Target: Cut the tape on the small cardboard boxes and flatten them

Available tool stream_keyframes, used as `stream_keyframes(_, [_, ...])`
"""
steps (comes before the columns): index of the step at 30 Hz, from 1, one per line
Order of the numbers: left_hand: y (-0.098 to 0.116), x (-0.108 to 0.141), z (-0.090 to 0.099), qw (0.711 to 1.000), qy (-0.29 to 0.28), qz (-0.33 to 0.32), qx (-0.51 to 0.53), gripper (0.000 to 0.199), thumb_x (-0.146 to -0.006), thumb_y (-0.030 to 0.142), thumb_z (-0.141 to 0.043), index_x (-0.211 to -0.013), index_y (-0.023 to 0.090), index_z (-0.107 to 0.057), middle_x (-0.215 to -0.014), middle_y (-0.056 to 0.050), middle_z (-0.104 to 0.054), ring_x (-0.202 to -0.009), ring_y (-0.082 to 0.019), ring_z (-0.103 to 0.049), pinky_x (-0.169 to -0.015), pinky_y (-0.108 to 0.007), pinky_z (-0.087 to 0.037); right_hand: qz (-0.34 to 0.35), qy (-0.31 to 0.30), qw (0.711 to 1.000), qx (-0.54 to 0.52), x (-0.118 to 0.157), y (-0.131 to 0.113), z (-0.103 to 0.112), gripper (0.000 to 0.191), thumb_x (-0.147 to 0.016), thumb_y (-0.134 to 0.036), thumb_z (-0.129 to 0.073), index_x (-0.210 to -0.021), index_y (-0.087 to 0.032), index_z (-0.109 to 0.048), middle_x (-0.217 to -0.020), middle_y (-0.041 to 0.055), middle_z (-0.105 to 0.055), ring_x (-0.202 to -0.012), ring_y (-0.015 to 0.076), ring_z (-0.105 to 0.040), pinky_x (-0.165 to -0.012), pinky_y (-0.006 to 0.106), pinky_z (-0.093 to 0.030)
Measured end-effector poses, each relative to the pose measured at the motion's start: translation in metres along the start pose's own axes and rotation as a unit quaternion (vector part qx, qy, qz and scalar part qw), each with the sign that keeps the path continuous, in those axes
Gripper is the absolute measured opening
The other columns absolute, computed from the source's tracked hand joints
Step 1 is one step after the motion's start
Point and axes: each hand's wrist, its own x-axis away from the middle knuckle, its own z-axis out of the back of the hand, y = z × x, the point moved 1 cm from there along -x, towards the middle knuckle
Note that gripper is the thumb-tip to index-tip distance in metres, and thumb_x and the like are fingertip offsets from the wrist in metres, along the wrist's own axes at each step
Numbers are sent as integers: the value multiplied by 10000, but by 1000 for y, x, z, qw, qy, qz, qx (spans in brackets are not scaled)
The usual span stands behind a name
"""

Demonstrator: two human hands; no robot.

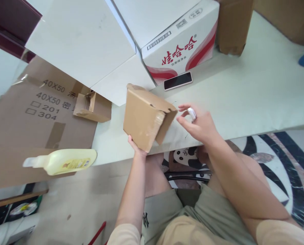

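A brown cardboard box (143, 117) is tilted up over the table's near side. My left hand (138, 147) grips it from below, with the thumb along its lower left edge; the other fingers are hidden behind it. At the box's right end a flap (166, 126) stands partly away from the side. My right hand (201, 124) is just right of that end, thumb and forefinger curled close to the flap's upper corner. Tucked in its fingers is a small white object (192, 114), too little of it visible to name. Whether the fingertips touch the box I cannot tell.
Behind the box lie a phone (178, 81) and a white-and-red water carton (182, 51). White boxes (82, 37) stand back left. A small opened carton (98, 107) and a yellow bottle (70, 161) are left. The table's front edge (116, 160) runs above my lap.
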Motion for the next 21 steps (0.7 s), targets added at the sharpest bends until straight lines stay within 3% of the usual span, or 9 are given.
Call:
stream_keyframes(2, [-2, -1, 1, 1000, 5, -2, -24, 665, -734, 728, -672, -1188, 249, -751, -1136, -92, -782, -1074, -334, -714, -848, -419, -586, 42, -27, 998, 26, -2, 6, -8, 406, -804, -357, -729, -1194, -245, -708, -1253, 106, -768, -1132, 305, -733, -975, 475, -591])
stream_keyframes(4, [-4, -1, -1, 999, 3, -5, -49, 729, -702, 747, -691, -1221, 239, -745, -1166, -103, -784, -1098, -348, -720, -873, -432, -587, 49, -49, 997, 46, -3, 13, -15, 502, -770, -323, -747, -1261, -239, -689, -1373, 124, -732, -1269, 337, -697, -1074, 523, -566])
stream_keyframes(8, [-1, -1, -6, 998, -16, -17, -66, 737, -684, 748, -703, -1228, 253, -751, -1210, -91, -787, -1133, -348, -723, -859, -435, -608, 17, -49, 996, 76, 0, 22, -15, 585, -754, -328, -774, -1321, -231, -669, -1386, 135, -730, -1269, 357, -708, -1045, 547, -594])
stream_keyframes(11, [5, -3, -7, 997, -48, -16, -53, 704, -718, 723, -696, -1238, 252, -753, -1247, -90, -784, -1151, -348, -725, -876, -449, -629, 57, -88, 993, 53, 6, 25, -6, 587, -767, -295, -758, -1344, -262, -658, -1449, 106, -705, -1340, 333, -681, -1091, 513, -582])
stream_keyframes(13, [8, -5, -6, 998, -43, 13, -35, 684, -712, 717, -694, -1201, 244, -765, -1189, -85, -798, -1054, -326, -747, -813, -425, -644, 76, -115, 989, 56, 8, 29, -2, 572, -789, -261, -719, -1357, -273, -653, -1463, 93, -700, -1342, 318, -683, -1091, 497, -582])
stream_keyframes(16, [10, -9, -5, 999, -10, 34, -30, 657, -704, 708, -696, -1149, 231, -773, -1078, -81, -807, -962, -302, -755, -731, -376, -640, 49, -80, 988, 126, 6, 35, -3, 524, -813, -286, -705, -1334, -250, -662, -1375, 123, -741, -1251, 349, -719, -1005, 522, -608])
stream_keyframes(21, [6, -11, -9, 998, -1, -34, -59, 644, -720, 704, -687, -1161, 239, -761, -1125, -72, -801, -1069, -318, -752, -817, -390, -642, 18, -32, 986, 162, 1, 34, -21, 600, -762, -372, -768, -1323, -200, -640, -1336, 178, -729, -1214, 375, -703, -972, 520, -604])
